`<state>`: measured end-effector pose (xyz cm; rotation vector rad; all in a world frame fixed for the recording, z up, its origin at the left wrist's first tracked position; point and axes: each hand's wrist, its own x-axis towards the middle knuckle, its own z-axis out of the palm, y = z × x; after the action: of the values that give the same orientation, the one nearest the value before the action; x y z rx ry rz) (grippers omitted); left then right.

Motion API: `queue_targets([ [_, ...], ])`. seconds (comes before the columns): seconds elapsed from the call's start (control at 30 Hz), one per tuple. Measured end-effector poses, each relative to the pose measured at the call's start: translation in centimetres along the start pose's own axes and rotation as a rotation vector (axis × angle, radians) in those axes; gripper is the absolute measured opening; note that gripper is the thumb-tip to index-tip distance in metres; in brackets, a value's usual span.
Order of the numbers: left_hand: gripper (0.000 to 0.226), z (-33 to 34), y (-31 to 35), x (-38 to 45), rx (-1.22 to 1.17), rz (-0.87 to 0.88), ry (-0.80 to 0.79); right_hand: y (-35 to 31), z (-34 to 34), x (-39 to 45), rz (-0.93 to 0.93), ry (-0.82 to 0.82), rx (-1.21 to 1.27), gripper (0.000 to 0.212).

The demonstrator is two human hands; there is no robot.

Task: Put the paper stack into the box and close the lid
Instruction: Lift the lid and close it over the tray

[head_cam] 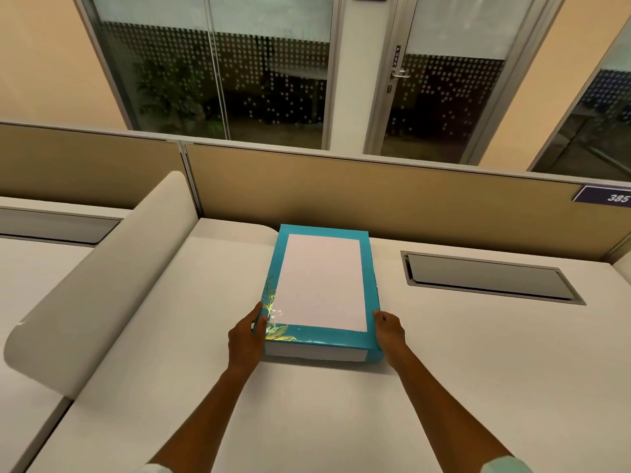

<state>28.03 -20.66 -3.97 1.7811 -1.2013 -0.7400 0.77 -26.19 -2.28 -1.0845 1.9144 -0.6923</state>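
Gripping the teal box (321,339) between them, left hand (246,337) and right hand (389,331) fingers clasp its near corners.

You had a single view, worn on your head and tilted forward and down over the white desk (478,387). It sat close enough that both forearms ran in from the bottom edge toward the teal box (321,343) at the centre. Wide-angle bending curved the desk partition (375,189) across the middle. Beyond it, the lens faced a glass wall and a door (444,80) filling the top. No second view shared anything.
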Motion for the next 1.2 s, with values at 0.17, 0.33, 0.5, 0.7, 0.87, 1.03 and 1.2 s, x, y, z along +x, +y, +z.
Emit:
queue_targets([
  [0.17, 0.045, 0.1, -0.6, 0.5, -0.013, -0.017, 0.003, 0.6, 0.7, 0.2, -0.012, 0.018, -0.051, 0.038],
  [0.33, 0.042, 0.6, -0.8, 0.7, 0.021, 0.027, 0.054, 1.0, 1.5, 0.5, -0.026, 0.073, -0.101, 0.038],
  [0.5, 0.044, 0.8, -0.1, 1.9, 0.178, 0.114, 0.023, 0.3, 2.0, 0.5, -0.038, 0.197, -0.284, 0.041],
  [0.7, 0.066, 1.9, 1.3, 4.6, 0.508, 0.262, -0.216, -0.9, 2.8, 1.3, -0.39, 0.108, -0.586, 0.065],
  [0.87, 0.073, 2.7, 1.9, 7.2, 0.685, 0.322, -0.371, -1.6, 3.4, 3.3, -0.463, 0.006, -0.801, 0.069],
  [1.03, 0.067, 3.5, 1.4, 7.6, 0.683, 0.328, -0.332, -1.4, 3.7, 3.9, -0.459, 0.043, -0.742, 0.072],
  [1.2, 0.059, 4.0, 1.7, 7.8, 0.649, 0.363, -0.269, -1.8, 4.0, 4.2, -0.462, 0.111, -0.737, 0.073],
])
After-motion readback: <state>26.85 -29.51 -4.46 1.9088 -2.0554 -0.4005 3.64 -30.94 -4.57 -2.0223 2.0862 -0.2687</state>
